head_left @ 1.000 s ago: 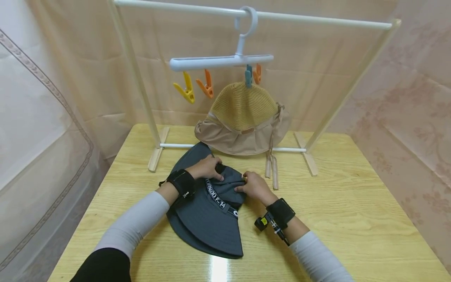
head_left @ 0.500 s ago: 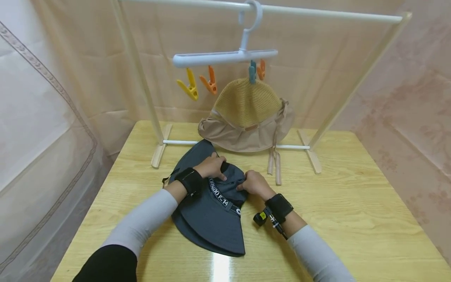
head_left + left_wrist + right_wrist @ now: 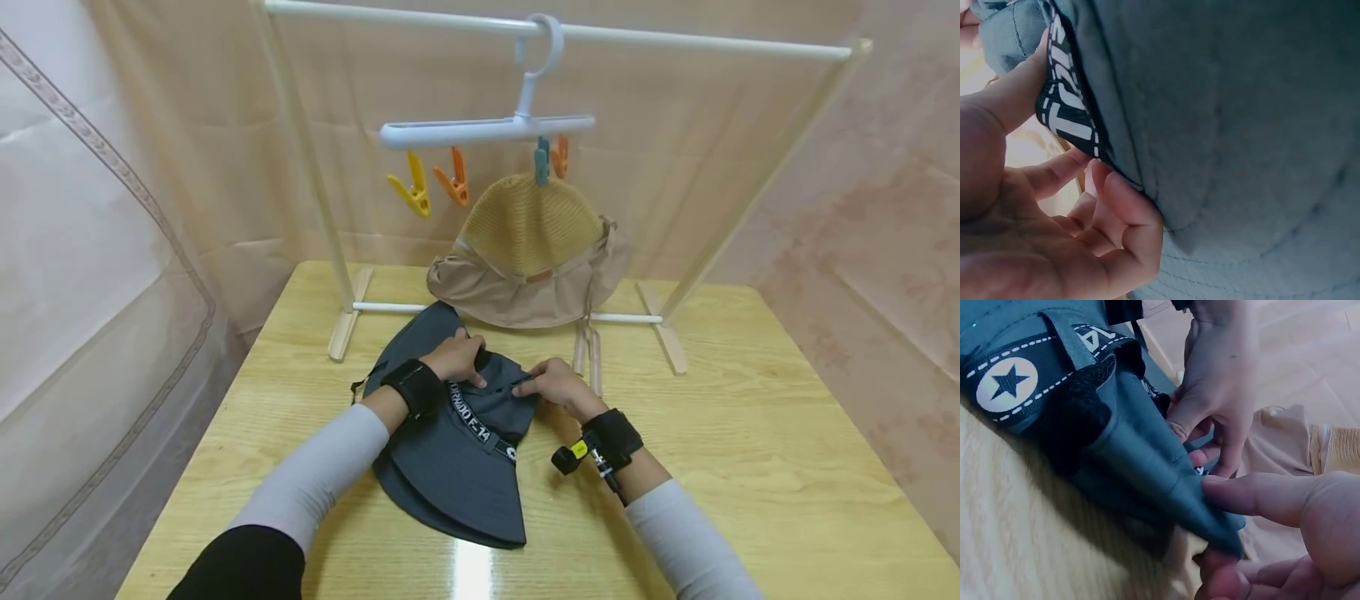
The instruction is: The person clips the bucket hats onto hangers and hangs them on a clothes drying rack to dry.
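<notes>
A dark grey bucket hat (image 3: pixel 457 479) lies folded on the table, its brim toward the person. Around its crown runs a black band (image 3: pixel 468 417) with white lettering; a white star on it shows in the right wrist view. My left hand (image 3: pixel 455 358) grips the crown from the far side, thumb on top. In the left wrist view, its thumb and fingers (image 3: pixel 1135 231) hold the cloth at the lettered band. Between thumb and fingers my right hand (image 3: pixel 564 387) pinches the crown's right end, drawn to a fold in the right wrist view.
Behind the hat stands a white rack (image 3: pixel 675 43) with a white hanger (image 3: pixel 487 132). A straw hat (image 3: pixel 532 225) with a beige brim hangs from a blue clip (image 3: pixel 542 162). Yellow (image 3: pixel 412 187) and orange clips (image 3: pixel 453 177) dangle to its left.
My right hand has shifted slightly right and up, pulling the crown's end outward with it. The left hand keeps its grip on the hat. The head view has moved a little.
</notes>
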The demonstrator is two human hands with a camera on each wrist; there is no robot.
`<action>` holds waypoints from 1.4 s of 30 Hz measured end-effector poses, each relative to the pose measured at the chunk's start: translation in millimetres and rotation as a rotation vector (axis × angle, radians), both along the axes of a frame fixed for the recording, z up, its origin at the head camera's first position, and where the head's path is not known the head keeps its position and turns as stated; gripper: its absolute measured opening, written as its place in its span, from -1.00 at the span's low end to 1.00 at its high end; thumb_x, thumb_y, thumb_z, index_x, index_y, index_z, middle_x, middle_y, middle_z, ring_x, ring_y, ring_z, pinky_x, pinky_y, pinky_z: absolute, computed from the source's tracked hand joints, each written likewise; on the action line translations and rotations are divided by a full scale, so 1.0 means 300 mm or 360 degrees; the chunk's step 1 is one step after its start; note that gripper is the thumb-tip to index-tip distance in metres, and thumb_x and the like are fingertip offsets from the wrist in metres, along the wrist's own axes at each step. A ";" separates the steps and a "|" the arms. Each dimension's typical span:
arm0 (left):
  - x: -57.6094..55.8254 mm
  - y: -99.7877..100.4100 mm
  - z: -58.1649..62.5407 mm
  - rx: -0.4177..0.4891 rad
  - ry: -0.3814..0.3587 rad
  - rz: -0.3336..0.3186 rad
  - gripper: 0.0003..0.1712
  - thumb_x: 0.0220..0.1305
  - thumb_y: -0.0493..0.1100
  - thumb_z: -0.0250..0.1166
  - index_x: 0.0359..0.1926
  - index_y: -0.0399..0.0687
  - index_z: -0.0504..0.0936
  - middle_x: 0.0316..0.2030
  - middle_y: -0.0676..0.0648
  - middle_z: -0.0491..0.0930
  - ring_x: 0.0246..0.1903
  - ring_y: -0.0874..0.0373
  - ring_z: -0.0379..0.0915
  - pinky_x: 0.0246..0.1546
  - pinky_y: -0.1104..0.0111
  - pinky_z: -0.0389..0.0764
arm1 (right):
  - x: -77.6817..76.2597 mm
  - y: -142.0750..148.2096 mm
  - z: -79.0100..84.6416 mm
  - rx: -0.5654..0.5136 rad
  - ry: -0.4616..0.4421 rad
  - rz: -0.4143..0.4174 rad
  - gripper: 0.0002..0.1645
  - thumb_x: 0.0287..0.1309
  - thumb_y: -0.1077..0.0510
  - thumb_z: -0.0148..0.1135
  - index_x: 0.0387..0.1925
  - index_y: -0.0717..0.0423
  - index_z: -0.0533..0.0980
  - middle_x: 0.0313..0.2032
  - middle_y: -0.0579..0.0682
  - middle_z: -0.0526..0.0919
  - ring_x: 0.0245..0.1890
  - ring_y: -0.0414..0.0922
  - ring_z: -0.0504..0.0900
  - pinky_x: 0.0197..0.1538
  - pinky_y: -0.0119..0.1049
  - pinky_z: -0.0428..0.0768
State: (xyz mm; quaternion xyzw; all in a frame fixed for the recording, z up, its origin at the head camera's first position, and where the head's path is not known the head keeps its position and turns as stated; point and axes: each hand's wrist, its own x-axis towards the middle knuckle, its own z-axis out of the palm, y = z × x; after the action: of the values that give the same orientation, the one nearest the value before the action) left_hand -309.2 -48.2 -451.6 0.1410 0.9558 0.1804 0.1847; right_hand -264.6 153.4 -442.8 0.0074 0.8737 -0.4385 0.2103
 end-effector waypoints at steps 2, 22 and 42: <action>0.003 -0.003 0.000 0.0012 -0.0005 0.0012 -0.16 0.06 0.04 0.49 0.33 -0.06 0.35 0.17 -0.28 0.28 0.09 -0.14 0.39 0.12 0.10 0.47 | -0.004 0.003 -0.005 -0.0004 -0.0002 0.0011 -0.78 0.03 0.15 0.43 -0.53 0.13 0.53 -0.67 -0.14 0.31 -0.66 -0.21 0.29 -0.53 -0.36 0.26; 0.021 -0.007 0.005 -0.0021 -0.0030 0.0035 -0.18 0.06 0.03 0.49 0.31 -0.07 0.36 0.16 -0.29 0.29 0.10 -0.15 0.39 0.13 0.09 0.47 | 0.024 -0.036 -0.052 0.0658 0.0368 0.0160 -0.42 -0.09 0.05 0.54 -0.75 0.03 0.25 -0.68 -0.11 0.26 -0.64 -0.17 0.31 -0.56 -0.39 0.25; 0.025 0.007 0.027 -0.0004 -0.0014 0.0016 -0.19 0.06 0.00 0.49 0.30 -0.07 0.36 0.19 -0.30 0.28 0.11 -0.17 0.38 0.13 0.07 0.47 | 0.032 -0.033 -0.035 0.0735 0.0430 0.0187 -0.58 -0.10 0.03 0.55 -0.63 0.15 0.46 -0.62 -0.07 0.36 -0.60 -0.15 0.36 -0.53 -0.39 0.27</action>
State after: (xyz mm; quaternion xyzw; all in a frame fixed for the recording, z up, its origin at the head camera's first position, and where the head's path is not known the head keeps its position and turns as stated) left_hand -301.6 -45.9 -443.6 0.1351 0.9558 0.1808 0.1882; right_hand -255.0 143.3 -453.3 -0.0541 0.9697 -0.2117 0.1096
